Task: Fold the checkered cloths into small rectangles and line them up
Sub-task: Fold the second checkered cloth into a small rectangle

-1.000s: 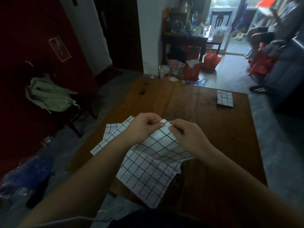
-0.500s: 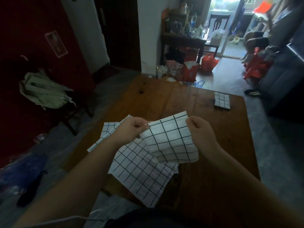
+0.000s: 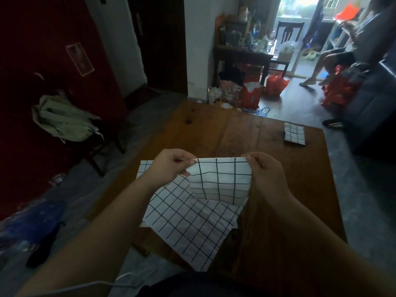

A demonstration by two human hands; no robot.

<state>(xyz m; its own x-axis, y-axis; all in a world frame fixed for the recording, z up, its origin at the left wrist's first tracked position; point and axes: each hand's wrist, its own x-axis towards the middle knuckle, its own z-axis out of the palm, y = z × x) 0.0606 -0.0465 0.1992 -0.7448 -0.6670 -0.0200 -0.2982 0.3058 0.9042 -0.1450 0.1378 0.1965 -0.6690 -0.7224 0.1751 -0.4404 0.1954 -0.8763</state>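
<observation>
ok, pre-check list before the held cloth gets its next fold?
1. Left hand pinching the top left corner of the held cloth: ok.
2. Right hand pinching the top right corner: ok.
3. Top edge taut and level between the hands: ok.
4. Held cloth clear of the flat cloth under it: cannot tell, the lower edge overlaps it in view.
5. Layers lined up: cannot tell.
6. Bare table beside the folded cloth for lining up: ok.

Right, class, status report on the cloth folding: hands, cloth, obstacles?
Left hand and right hand pinch the top corners of a white black-checked cloth, lifted. Unfolded checked cloths below on the wooden table. Nothing in the way.
</observation>
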